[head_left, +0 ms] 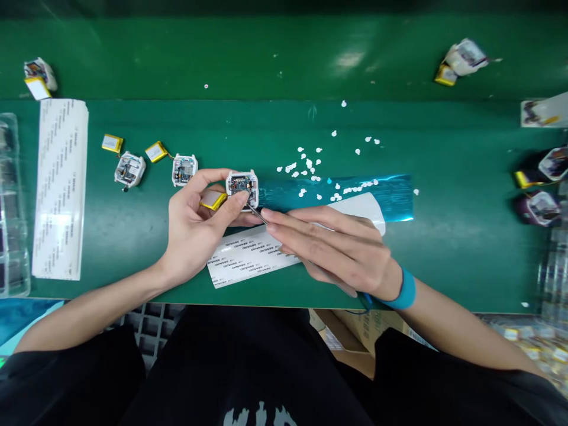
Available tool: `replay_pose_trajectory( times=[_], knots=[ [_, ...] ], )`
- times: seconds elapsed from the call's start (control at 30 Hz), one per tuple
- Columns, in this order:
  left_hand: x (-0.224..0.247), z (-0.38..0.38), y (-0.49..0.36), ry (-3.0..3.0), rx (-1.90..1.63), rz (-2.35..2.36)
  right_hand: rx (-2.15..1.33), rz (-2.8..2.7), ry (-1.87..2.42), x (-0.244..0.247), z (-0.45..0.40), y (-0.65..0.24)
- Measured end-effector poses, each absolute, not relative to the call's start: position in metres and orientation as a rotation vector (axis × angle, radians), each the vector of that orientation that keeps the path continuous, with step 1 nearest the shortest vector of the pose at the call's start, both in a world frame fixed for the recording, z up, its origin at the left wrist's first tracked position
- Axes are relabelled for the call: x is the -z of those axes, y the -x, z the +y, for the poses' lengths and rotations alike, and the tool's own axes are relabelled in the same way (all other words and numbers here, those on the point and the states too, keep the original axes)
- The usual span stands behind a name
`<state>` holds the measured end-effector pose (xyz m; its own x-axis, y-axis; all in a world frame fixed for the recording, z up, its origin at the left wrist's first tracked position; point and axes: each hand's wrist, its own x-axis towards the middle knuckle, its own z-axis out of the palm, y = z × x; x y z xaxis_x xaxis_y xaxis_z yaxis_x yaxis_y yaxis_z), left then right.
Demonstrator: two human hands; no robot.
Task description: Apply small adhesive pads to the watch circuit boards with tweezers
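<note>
My left hand (195, 228) grips a white watch case (249, 180) with its circuit board showing, the thumb pressed on the board's lower edge. A yellow-edged battery (213, 200) hangs beside the case, between the fingers and thumb. In my right hand (341, 248) is a thin pair of metal tweezers (257, 214), the tip reaching the case's lower edge near my left thumb. Beneath my hands lies a white printed adhesive sheet (242, 257). Behind it is a blue film strip (394, 198) with small white round stickers (309, 163) scattered on and around it.
Two more open watch cases (130, 170) with batteries lie left of my hands. A stack of printed sheets (60, 189) and a clear tray (13, 207) are at the far left. Other cases (465, 57) sit along the back and right. An open cardboard box (350, 337) is below the table edge.
</note>
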<state>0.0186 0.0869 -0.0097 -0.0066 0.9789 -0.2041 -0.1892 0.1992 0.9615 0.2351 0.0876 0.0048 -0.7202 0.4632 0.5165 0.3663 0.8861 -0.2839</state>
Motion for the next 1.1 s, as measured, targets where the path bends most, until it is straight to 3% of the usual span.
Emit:
replay_pose_trajectory(
  times=[1.1],
  knots=[
    [0.007,0.125,0.005,-1.159,-1.095,1.239,-0.035,-2.400,0.633,0.003,0.090,-0.241]
  ],
)
